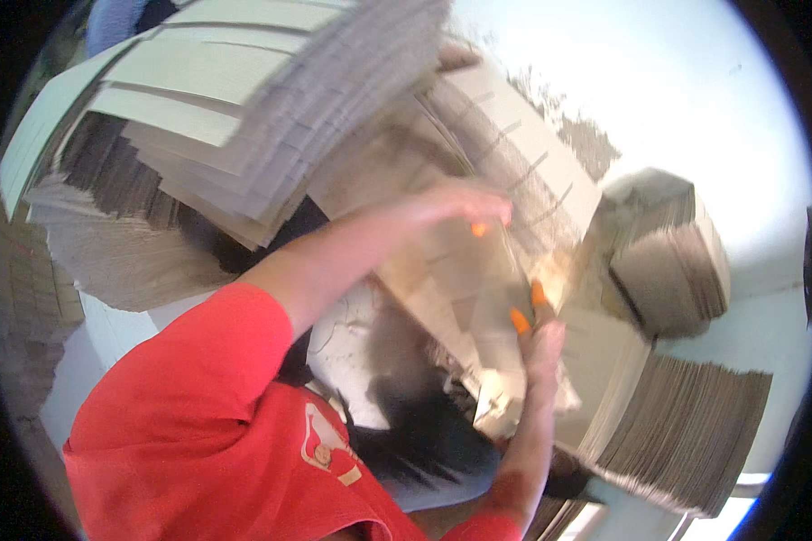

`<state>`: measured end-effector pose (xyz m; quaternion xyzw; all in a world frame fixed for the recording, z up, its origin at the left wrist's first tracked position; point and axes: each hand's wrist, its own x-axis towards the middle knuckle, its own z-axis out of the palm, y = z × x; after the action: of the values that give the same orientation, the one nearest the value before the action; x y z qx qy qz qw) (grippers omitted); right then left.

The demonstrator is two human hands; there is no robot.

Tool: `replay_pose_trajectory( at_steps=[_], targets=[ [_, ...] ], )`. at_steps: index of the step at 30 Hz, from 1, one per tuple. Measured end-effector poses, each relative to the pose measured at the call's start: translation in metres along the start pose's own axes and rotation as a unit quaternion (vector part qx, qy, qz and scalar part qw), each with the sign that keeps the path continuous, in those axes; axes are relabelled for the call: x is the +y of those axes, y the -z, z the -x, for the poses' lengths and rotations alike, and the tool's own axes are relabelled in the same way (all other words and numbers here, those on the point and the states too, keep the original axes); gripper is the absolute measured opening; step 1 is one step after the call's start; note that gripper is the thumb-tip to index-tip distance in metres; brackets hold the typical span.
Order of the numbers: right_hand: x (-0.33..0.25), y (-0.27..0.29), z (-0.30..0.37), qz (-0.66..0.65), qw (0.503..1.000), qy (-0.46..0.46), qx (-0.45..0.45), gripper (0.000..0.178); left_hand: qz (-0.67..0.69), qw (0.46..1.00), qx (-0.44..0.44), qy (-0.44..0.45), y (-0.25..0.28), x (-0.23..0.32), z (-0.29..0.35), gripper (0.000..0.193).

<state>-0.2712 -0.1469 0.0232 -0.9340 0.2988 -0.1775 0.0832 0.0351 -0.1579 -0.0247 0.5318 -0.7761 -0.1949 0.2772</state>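
Note:
A flat tan cardboard sheet (492,270) is tilted between my two hands, somewhat blurred. My left hand (465,203) reaches over from the left and grips its upper edge, with an orange fingertip cover pressed against the face. At the sheet's right edge my right hand (543,341) pinches it; two of its fingers wear orange covers. Beneath lies a larger cardboard piece (415,298) over my lap. Just beyond the hands rests a wide cardboard panel (523,153) with a row of dark slits.
Fanned stacks of pale cardboard sheets (185,77) and grey slotted pieces (343,90) fill the left and far left. On the right are a bundle of cardboard (672,270) and a long upright-packed row of sheets (690,433). Scraps (496,406) lie near my right forearm.

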Motion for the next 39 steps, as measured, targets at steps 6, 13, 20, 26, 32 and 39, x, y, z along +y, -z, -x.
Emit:
replay_pose_trajectory(
  at_steps=[6,13,20,26,32,39],
  targets=[
    [0.007,0.039,0.024,0.052,0.960,-0.055,0.270,0.058,-0.089,0.995,0.008,0.038,0.112,0.162,-0.070,0.042],
    [0.088,0.102,0.096,0.317,0.852,-0.273,0.315,0.062,-0.554,0.818,-0.005,-0.155,0.272,0.264,-0.095,0.028],
    [0.131,0.025,0.159,0.365,0.788,-0.494,0.039,0.073,-0.528,0.798,0.221,0.190,0.335,0.163,-0.017,0.020],
    [0.151,0.040,0.184,0.394,0.801,-0.446,0.065,0.050,-0.518,0.714,0.209,0.422,0.306,0.088,0.041,0.021],
    [0.169,0.055,0.184,0.361,0.821,-0.435,0.078,0.038,-0.598,0.693,0.116,0.385,0.306,0.021,0.074,0.023],
    [0.208,0.082,0.198,0.222,0.857,-0.412,0.217,0.038,-0.617,0.738,0.139,0.237,0.335,0.017,0.021,0.022]
  ],
)
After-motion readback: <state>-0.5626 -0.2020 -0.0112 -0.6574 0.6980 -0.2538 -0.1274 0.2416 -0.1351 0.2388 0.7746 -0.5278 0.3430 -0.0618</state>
